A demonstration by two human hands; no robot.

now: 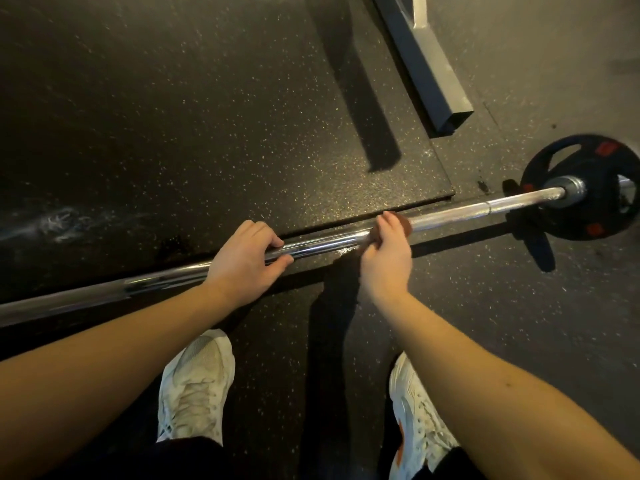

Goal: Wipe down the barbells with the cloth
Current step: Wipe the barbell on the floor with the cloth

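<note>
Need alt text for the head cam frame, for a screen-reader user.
Seen from above, a person's left hand and right hand both grip a chrome barbell running across a dark speckled rubber floor. A black weight plate sits on its right end, and white sneakers show below. Whether the right hand holds a cloth cannot be told.

I stand on a dark rubber floor (485,323) flecked with pale specks. A thicker mat (207,116) of the same stuff lies on it ahead and to my left, marked by a white scuff (59,220). Its near edge runs just behind the barbell (450,213). Past the mat's corner a grey steel beam (426,64) lies on the floor. The black plate (585,188) meets the floor at my right (how firmly, I cannot tell). My white shoes (194,386) stand nearest.
</note>
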